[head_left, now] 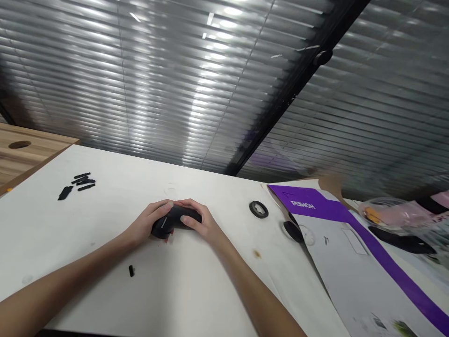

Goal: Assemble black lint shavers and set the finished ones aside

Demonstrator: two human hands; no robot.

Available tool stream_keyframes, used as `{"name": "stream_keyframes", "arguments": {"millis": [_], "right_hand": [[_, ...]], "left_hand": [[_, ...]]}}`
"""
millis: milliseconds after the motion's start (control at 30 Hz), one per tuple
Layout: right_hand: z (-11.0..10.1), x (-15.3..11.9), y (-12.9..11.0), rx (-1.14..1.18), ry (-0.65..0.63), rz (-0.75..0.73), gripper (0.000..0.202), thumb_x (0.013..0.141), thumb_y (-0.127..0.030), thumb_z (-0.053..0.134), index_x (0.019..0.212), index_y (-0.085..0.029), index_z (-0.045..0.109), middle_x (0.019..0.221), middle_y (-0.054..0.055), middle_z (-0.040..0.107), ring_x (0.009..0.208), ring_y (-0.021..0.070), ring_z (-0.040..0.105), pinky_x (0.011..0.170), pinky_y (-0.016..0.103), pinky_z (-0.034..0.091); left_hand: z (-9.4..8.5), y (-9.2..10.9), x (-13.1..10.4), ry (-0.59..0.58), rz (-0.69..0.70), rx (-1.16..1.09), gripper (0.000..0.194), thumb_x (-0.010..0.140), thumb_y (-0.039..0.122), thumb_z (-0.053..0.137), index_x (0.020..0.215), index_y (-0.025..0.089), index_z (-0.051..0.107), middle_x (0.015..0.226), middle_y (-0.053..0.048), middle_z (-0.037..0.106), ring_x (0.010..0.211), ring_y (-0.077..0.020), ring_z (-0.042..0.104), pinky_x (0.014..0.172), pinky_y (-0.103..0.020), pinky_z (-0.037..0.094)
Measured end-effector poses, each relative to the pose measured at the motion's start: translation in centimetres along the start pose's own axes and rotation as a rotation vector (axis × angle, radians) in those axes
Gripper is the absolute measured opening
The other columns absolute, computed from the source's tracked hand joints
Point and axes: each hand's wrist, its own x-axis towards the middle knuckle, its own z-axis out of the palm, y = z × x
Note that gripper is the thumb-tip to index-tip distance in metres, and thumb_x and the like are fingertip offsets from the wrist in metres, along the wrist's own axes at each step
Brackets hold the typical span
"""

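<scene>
A black, bent handheld device (pixel 176 217) with small pale lettering on its side is held just above the white table. My left hand (pixel 150 221) grips its wider left end, thumb on top. My right hand (pixel 204 221) is wrapped round the slimmer right end, with the thumb along the near side. Some of the fingers are hidden behind the device. A small black cylindrical piece (pixel 131 270) lies on the table below my left hand. To the right of my right hand is a black tape roll (pixel 251 209).
Several flat black strips (pixel 84 180) lie at the table's left. On the right are a purple and white box (pixel 329 248) and a clear plastic bag (pixel 389 210). Metal blinds (pixel 140 93) stand behind the white table (pixel 115 196). A wooden surface (pixel 38 145) adjoins at left.
</scene>
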Motion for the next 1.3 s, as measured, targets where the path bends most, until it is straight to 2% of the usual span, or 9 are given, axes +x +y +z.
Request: {"name": "stream_keyframes", "arguments": {"millis": [767, 1067, 1300], "right_hand": [[0.7, -0.1, -0.4, 0.005, 0.035, 0.017, 0.045, 0.086, -0.054, 0.075, 0.117, -0.021, 0.073, 0.107, 0.006, 0.074, 0.101, 0.0250, 0.068, 0.092, 0.038, 0.052], [0.8, 0.5, -0.2, 0.001, 0.066, 0.048, 0.049, 0.086, -0.060, 0.074, 0.116, -0.021, 0.072, 0.096, 0.004, 0.075, 0.092, 0.0231, 0.069, 0.088, 0.037, 0.051], [1.1, 0.4, -0.6, -0.006, 0.119, 0.100, 0.047, 0.077, -0.054, 0.084, 0.111, -0.022, 0.078, 0.105, 0.006, 0.079, 0.100, 0.0273, 0.071, 0.090, 0.039, 0.053]], "left_hand": [[-0.1, -0.3, -0.2, 0.023, 0.004, 0.020, 0.062, 0.097, 0.067, 0.055, 0.128, 0.014, 0.068, 0.068, -0.005, 0.069, 0.055, -0.0192, 0.064, 0.053, -0.028, 0.051], [-1.0, 1.0, 0.7, -0.072, -0.040, 0.050, 0.065, 0.092, 0.073, 0.056, 0.113, 0.013, 0.070, 0.071, -0.006, 0.071, 0.056, -0.0182, 0.064, 0.060, -0.030, 0.051], [-1.1, 0.5, 0.4, -0.089, -0.019, 0.028, 0.063, 0.098, 0.068, 0.053, 0.130, 0.016, 0.067, 0.075, -0.006, 0.072, 0.061, -0.0195, 0.067, 0.060, -0.029, 0.052]]}}
